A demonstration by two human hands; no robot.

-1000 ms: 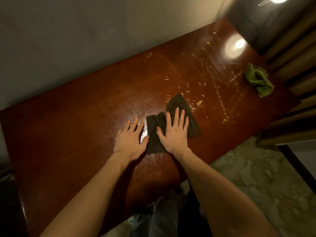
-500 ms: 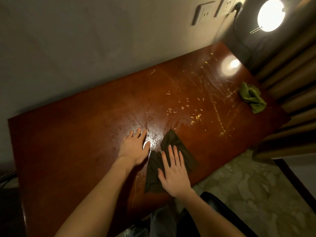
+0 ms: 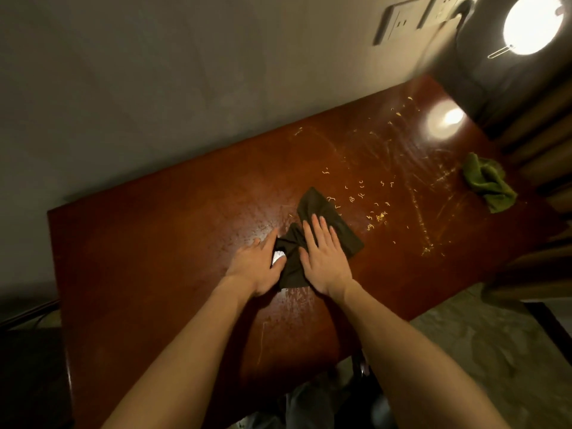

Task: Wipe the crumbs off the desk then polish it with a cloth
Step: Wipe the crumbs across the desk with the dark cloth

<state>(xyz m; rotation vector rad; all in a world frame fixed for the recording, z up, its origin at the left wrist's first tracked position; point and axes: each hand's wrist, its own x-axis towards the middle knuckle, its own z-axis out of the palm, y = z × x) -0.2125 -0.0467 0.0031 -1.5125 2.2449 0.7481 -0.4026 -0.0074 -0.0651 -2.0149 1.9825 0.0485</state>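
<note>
Right hand [image 3: 325, 258], fingers flat, is pressing one dark cloth [image 3: 318, 205]; left hand [image 3: 253, 267] is lying flat beside; one green cloth [image 3: 487, 182] apart.

Home room; desk [image 3: 154, 258], curtains [image 3: 544, 100]

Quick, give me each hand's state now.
Left hand: open, flat on the desk.
Right hand: open, pressing flat on the dark cloth.
</note>
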